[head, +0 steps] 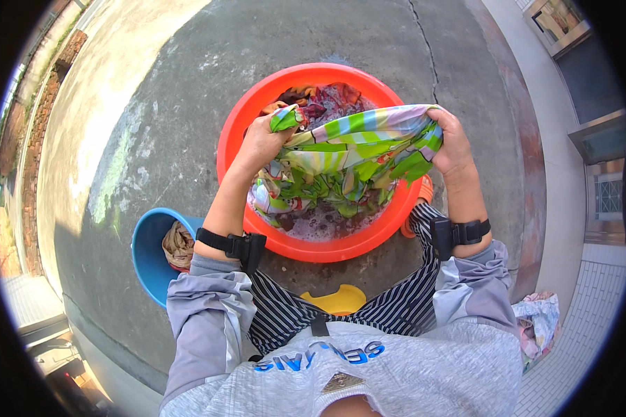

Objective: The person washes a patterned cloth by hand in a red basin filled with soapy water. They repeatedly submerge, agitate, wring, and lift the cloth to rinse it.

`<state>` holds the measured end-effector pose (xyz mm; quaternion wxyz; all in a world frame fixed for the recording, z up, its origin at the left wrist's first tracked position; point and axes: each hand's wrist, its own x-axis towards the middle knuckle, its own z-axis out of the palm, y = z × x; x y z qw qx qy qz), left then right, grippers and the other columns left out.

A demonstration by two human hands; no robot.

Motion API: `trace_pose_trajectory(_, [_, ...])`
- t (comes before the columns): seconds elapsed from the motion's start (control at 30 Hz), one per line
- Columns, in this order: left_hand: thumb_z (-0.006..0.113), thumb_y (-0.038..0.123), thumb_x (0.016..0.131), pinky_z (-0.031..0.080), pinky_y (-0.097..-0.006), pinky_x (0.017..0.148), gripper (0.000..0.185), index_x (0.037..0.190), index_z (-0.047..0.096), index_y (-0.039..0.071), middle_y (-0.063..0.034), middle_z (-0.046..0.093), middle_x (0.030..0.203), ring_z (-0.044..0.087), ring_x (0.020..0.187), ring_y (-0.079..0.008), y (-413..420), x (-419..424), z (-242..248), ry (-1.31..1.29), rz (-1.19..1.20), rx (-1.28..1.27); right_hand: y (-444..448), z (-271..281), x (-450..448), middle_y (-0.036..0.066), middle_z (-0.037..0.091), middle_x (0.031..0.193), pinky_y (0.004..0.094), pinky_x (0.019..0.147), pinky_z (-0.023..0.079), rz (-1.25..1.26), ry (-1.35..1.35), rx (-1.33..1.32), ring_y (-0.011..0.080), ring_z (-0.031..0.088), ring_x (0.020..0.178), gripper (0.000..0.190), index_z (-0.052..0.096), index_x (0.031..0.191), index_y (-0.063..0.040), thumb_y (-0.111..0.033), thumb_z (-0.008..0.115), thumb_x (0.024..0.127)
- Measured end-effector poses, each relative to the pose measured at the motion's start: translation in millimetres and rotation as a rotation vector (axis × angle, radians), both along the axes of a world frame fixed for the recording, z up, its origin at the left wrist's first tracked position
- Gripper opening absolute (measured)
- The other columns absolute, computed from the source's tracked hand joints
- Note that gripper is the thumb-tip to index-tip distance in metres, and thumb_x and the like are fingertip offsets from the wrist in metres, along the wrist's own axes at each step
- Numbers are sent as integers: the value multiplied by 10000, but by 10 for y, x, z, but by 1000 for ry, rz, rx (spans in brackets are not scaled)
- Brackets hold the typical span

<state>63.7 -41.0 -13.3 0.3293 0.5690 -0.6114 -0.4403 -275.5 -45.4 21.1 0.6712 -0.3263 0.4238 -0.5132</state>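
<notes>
A wet, brightly printed cloth [354, 140] in green, white and lilac is stretched between my two hands. My left hand [265, 142] grips one bunched end of it, and my right hand [451, 138] grips the other. Its lower folds hang into a large orange-red plastic basin [318, 252], where they meet sudsy dark water [318, 225]. Towards the far side of the basin, a dark red and orange cloth [334, 99] lies partly in the suds. What is under the water cannot be seen.
Left of the basin is a blue bucket [148, 260] with beige cloth [178, 245] inside. A yellow plastic object [341, 299] shows between my knees. An orange shoe [426, 188] touches the basin's right side. Pale printed fabric [538, 323] lies at right. Cracked concrete [396, 47] surrounds the basin.
</notes>
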Motion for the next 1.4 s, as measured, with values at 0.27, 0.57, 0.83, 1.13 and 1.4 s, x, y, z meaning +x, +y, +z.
trace_pose_trajectory(0.27, [750,320,794,501,-430,783,351,1076,689,122,-142,703,923,676,898,-319,64,181,-406,-440,-44,-174,94,-391,-115,29,656,876,255,693,499,54,273,-196,104,603,767,218,634,1049,-27,-36,546,849])
trace_pose_trajectory(0.57, [708,266,772,500,-450,858,388,1127,643,125,-188,686,1022,632,1015,-375,731,-261,-2082,-663,-640,325,850,-2507,661,172,658,992,367,821,507,983,1120,108,295,643,950,478,595,1138,-23,-154,747,704])
trace_pose_trajectory(0.83, [621,102,793,505,-460,898,321,1113,636,87,-184,651,1151,618,1090,-370,1452,-336,-3352,-737,-580,515,1311,-3697,730,228,668,1087,474,882,517,1123,1467,148,370,645,1042,267,682,1012,-15,-116,612,774])
trace_pose_trajectory(1.13, [661,247,802,500,-414,887,367,1082,692,13,-230,675,1086,641,1051,-359,873,-130,-2934,-538,-698,743,663,-3304,362,221,690,879,409,773,510,895,1204,20,350,668,859,237,672,996,20,-166,632,855])
trace_pose_trajectory(1.4, [771,233,806,489,-309,803,328,1039,693,15,-39,698,915,617,842,-142,164,84,-1021,-250,-363,253,115,-826,116,74,651,1147,281,910,518,440,364,100,147,638,1003,448,556,1319,-44,-77,630,879])
